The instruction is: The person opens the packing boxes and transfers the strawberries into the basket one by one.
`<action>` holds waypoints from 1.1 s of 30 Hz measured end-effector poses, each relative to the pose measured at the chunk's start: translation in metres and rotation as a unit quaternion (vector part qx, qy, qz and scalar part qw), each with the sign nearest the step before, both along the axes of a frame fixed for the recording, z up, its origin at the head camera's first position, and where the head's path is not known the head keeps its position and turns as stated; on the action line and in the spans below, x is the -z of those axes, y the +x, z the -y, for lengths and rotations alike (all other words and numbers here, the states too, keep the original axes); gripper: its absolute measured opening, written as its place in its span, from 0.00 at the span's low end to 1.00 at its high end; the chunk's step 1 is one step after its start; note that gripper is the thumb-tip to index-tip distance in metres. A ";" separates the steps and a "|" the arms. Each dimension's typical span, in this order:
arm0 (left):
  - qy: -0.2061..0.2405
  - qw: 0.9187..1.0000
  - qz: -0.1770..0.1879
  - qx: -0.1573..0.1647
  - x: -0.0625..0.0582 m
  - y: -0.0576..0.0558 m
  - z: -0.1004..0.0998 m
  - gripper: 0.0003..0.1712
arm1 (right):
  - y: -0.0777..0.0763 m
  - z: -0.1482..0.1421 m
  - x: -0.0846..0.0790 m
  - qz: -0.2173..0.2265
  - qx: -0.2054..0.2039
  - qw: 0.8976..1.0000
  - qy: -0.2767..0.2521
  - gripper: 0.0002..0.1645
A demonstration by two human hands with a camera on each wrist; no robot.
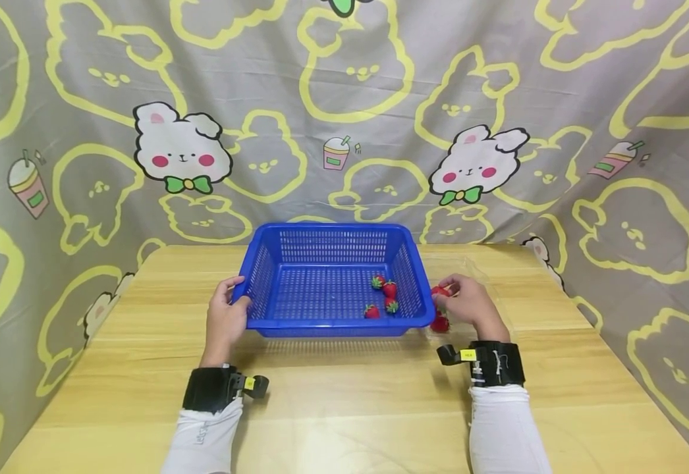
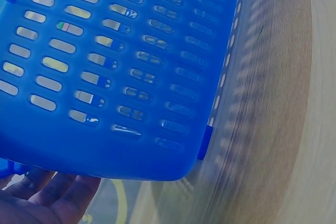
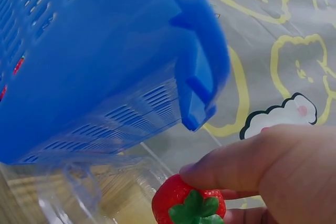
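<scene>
Four glossy red strawberries (image 1: 389,288) with green leafy caps lie toward the right end of a blue plastic basket (image 1: 332,324), a rectangular one with a smooth, broad rim, rounded corners and rows of slot-shaped holes through its walls. The left hand (image 1: 228,316) grips the rim at the left end, thumb on top and fingers beneath. Just outside the right end, the right hand (image 1: 469,303) pinches another strawberry (image 3: 181,198) between thumb and fingers; its skin looks dimpled, its cap flat and pointed. One more strawberry (image 1: 439,322) sits just below that hand, beside the basket wall. Around it spreads a thin, clear plastic tray (image 3: 84,187), whose near-left part the basket hides in the head view. Black straps (image 1: 498,363) with yellow labels circle both wrists over white sleeves (image 1: 507,428). Beneath everything is a pale wood-grain worktop (image 1: 344,401), faintly shiny, backed and flanked by a creased grey curtain (image 1: 374,138) printed with yellow outlined animals, white rabbit faces and pink drink cups.
</scene>
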State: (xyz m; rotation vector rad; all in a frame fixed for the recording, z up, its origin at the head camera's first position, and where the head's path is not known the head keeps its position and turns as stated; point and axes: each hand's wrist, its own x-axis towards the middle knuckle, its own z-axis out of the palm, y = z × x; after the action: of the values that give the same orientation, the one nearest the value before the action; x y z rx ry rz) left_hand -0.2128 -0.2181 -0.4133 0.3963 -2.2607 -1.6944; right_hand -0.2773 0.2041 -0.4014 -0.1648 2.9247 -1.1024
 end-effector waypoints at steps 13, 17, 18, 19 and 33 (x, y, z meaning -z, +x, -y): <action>-0.002 1.000 0.005 0.002 0.000 0.002 0.000 0.24 | 0.007 -0.004 -0.006 -0.036 0.013 0.999 -0.003 0.23; -0.003 1.000 0.005 0.001 0.001 0.002 0.000 0.24 | 0.009 -0.004 -0.009 -0.052 0.016 0.999 -0.001 0.23; -0.003 1.000 0.004 0.002 0.001 0.002 0.000 0.24 | 0.009 -0.004 -0.010 -0.055 0.018 0.998 -0.001 0.22; -0.004 1.000 0.005 0.001 0.001 0.002 0.000 0.24 | 0.010 -0.003 -0.011 -0.057 0.018 0.998 -0.003 0.23; -0.004 1.000 0.003 0.005 -0.001 0.002 0.000 0.24 | 0.017 0.003 -0.026 -0.099 0.041 0.994 -0.029 0.22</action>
State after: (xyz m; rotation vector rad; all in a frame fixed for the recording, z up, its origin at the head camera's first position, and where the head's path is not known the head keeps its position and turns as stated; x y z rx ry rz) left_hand -0.2104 -0.2182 -0.4125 0.3902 -2.2766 -1.6894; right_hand -0.2601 0.2009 -0.3756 -0.1662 3.0997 -1.2523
